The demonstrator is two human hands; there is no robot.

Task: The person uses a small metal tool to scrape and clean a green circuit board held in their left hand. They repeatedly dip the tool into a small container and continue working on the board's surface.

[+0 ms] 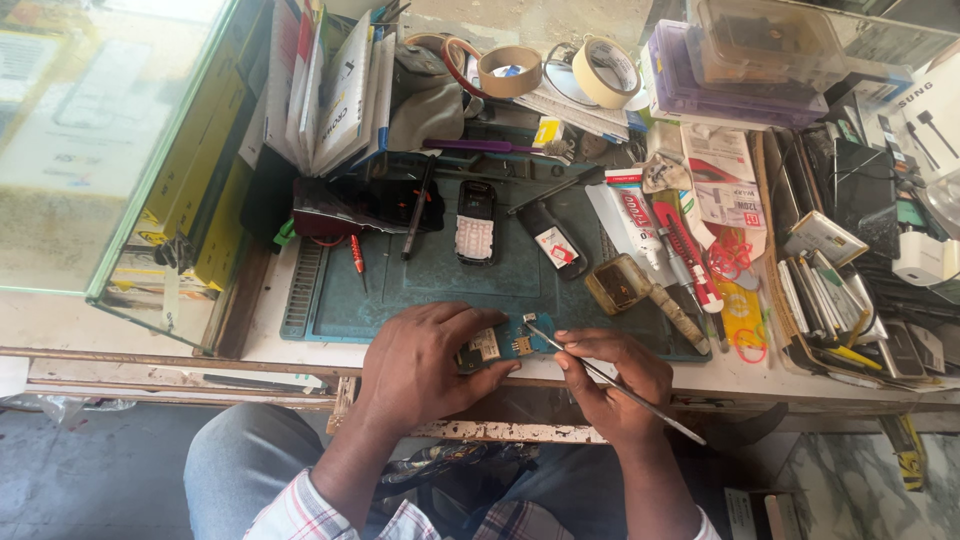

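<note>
Pinning a small blue circuit board [505, 345] at the near edge of the green mat [440, 280], the left hand [420, 365] is closed over it, fingers curled over the board's left end and thumb beneath. To its right, the right hand [610, 375] is pinched shut around a thin metal tool [600, 372], whose tip is laid on the board's upper right corner.

Several slips can be judged possible. The board is held over the bench edge, so a loosened grip could let it drop towards the lap. The tool is slender and held well back from its tip; if too much force were applied, the tip could skid across the board and scratch or lift a part. The mat is crowded, so a wide sweep of the right elbow could knock things off on the right.

Counted from left to right: one glass case [110, 150] is seen at the far left; one stack of booklets [330, 90] stands beside it; one red screwdriver [357, 258] and one dark pen-like tool [418, 210] lie on the mat; one opened keypad phone [476, 222] lies in the middle, with one dark phone shell [552, 240] to its right. Three tape rolls [510, 70] are counted at the far side. One red cutter [685, 250] and a loose cluster of red rubber bands [730, 255], too tangled to be counted, lie on the right.
</note>
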